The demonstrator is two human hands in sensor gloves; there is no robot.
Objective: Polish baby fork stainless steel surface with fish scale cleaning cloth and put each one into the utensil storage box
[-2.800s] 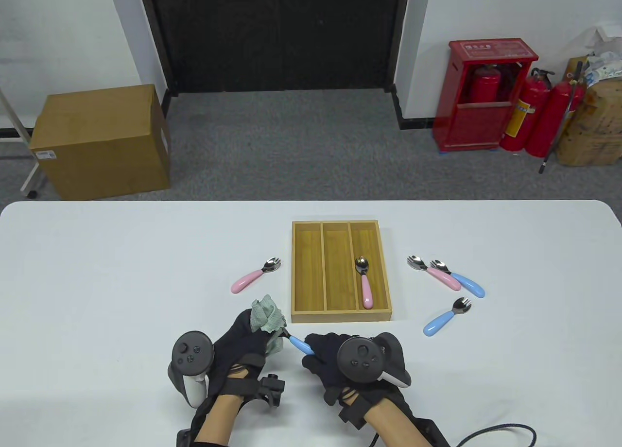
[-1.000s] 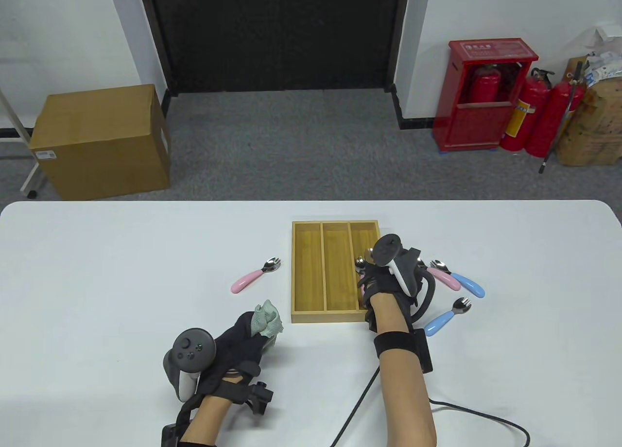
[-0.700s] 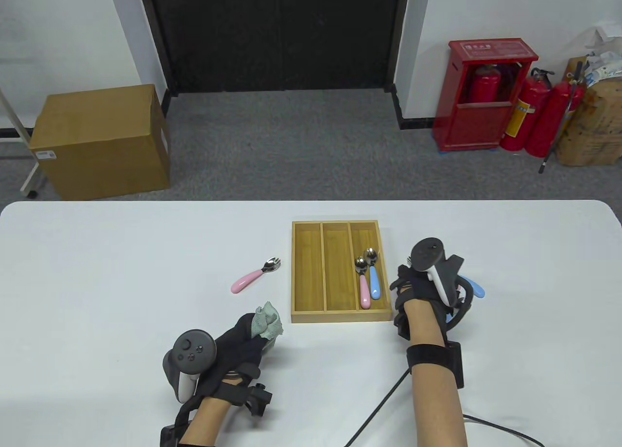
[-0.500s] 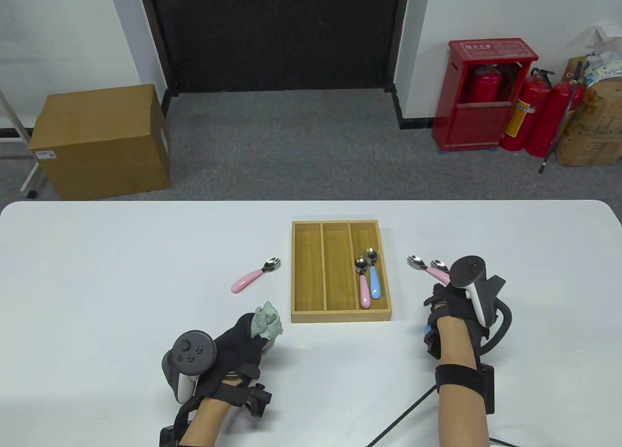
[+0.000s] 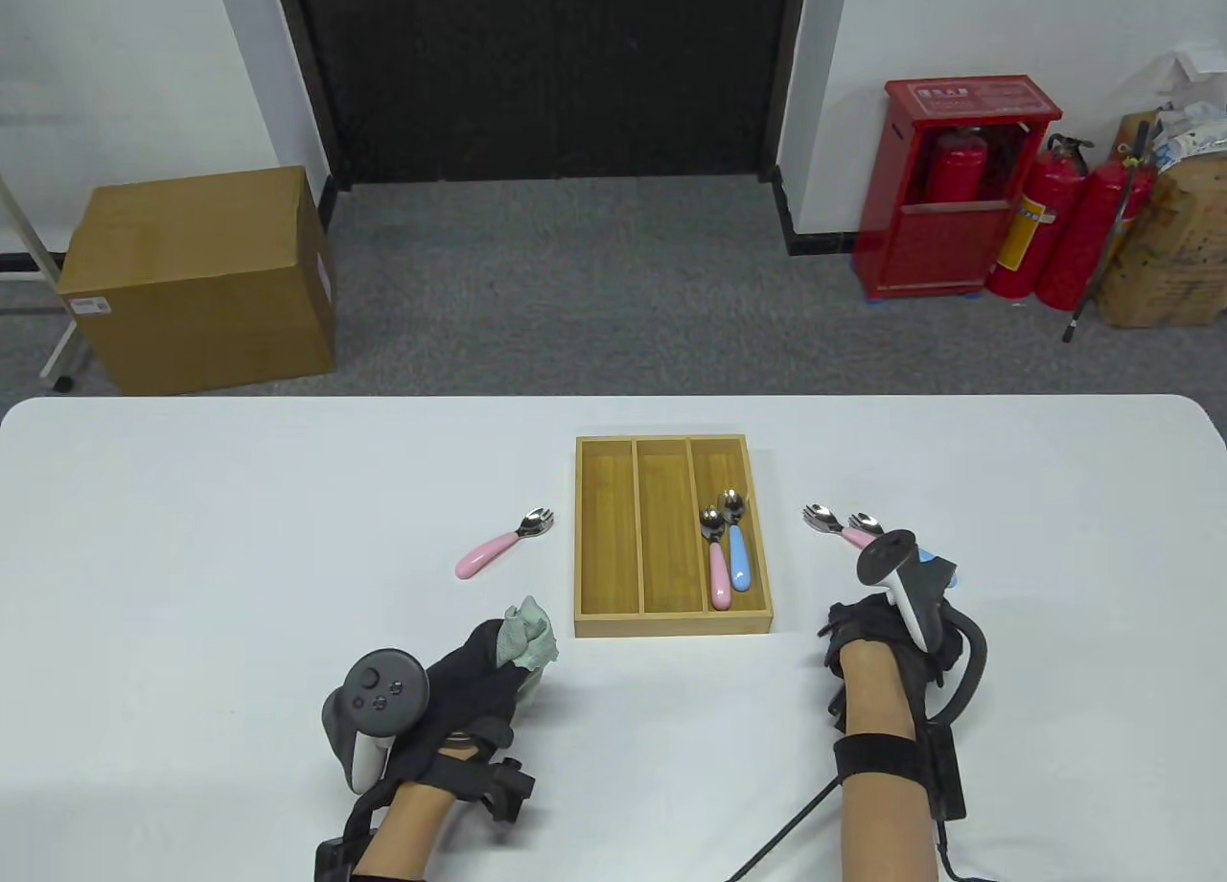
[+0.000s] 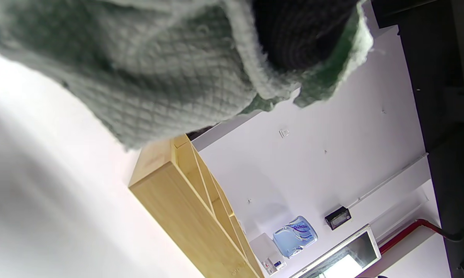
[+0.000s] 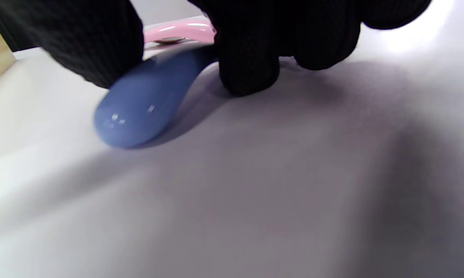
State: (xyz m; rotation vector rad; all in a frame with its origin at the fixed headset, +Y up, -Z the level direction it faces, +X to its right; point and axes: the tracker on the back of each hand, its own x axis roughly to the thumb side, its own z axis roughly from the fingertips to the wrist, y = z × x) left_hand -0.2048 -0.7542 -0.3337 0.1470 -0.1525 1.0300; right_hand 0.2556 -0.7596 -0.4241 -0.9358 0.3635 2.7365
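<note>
My left hand (image 5: 470,676) rests on the table near the front and grips the bunched green cloth (image 5: 529,633), which fills the top of the left wrist view (image 6: 158,69). My right hand (image 5: 863,628) is low over the table right of the wooden storage box (image 5: 671,623). Its fingers (image 7: 247,65) and thumb close round the handle of a blue fork (image 7: 139,108) lying on the table; the table view hides that fork. In the box's right compartment lie a pink fork (image 5: 719,575) and a blue fork (image 5: 738,561).
A pink fork (image 5: 503,546) lies left of the box. Just beyond my right hand lie a pink fork (image 5: 824,518) and a second blue one (image 5: 866,522), partly covered by the tracker. A black cable (image 5: 786,824) trails from my right wrist.
My right hand laid a blue fork in the box's right compartment, then moved right and back toward me onto another blue fork. The left hand with the cloth stayed put.
</note>
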